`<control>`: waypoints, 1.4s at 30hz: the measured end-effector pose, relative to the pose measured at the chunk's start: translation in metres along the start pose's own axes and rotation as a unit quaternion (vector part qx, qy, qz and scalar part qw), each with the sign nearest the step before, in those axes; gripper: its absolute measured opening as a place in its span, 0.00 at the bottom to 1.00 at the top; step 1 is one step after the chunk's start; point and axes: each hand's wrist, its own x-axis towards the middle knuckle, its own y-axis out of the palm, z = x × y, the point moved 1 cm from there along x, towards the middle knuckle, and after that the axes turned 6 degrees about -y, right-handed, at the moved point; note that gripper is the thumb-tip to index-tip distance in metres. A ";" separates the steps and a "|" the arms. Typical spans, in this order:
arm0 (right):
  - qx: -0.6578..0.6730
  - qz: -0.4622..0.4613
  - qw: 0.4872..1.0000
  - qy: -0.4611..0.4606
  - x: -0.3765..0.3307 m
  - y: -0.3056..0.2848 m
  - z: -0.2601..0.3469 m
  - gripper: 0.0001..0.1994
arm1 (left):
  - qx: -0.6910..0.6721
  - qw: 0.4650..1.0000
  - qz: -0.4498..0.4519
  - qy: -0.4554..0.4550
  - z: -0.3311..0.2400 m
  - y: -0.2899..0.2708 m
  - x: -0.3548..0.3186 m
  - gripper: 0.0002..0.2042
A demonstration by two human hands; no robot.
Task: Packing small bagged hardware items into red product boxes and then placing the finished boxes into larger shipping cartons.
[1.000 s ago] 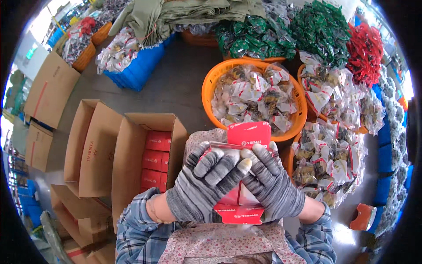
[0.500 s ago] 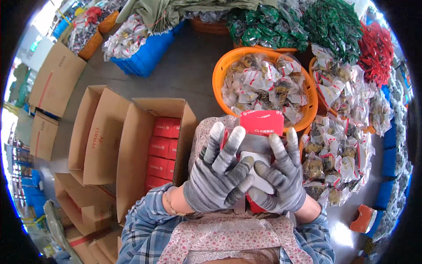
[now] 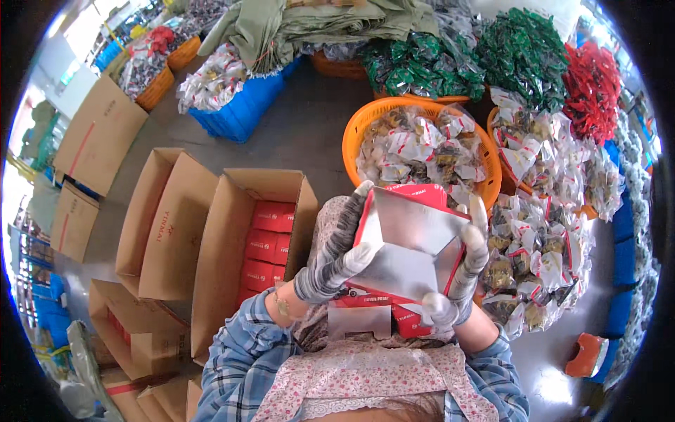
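Observation:
Between my hands is a small red carton [image 3: 404,264], opened out so that its shiny grey inside faces up. My left hand [image 3: 327,257], in a grey striped glove with white fingertips, grips its left side with the thumb over the edge. On the opposite side, my gloved right hand [image 3: 465,271] holds the wall, fingers outside and thumb at the near corner. More red cardboard pieces [image 3: 411,322] lie on my lap beneath it, one with a grey flap [image 3: 358,321] showing. Part of another red piece [image 3: 422,193] shows behind the carton.
To the left stands an open brown box [image 3: 211,274] holding rows of red cartons [image 3: 264,246], with another brown box [image 3: 176,243] beside it. Ahead is an orange basket [image 3: 349,148] of bagged parts [image 3: 415,141]. More bagged parts [image 3: 538,260] are piled at right; a blue crate [image 3: 239,116] stands farther off.
My hands have moved apart and now grip the sides of the opened carton. The white piece seen between them earlier no longer shows. The view has shifted slightly.

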 end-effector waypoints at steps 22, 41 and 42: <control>0.291 -0.064 0.841 0.451 0.006 -0.037 -0.280 0.22 | 0.023 0.982 -0.143 -0.121 0.011 -0.027 0.002 0.50; -0.413 -0.292 0.697 0.509 -0.081 -0.040 -0.640 0.40 | 0.180 0.944 -0.228 -0.159 0.060 -0.046 0.137 0.28; -0.418 -0.259 0.699 0.519 -0.075 -0.037 -0.635 0.36 | 0.193 0.942 -0.231 -0.148 0.056 -0.042 0.140 0.27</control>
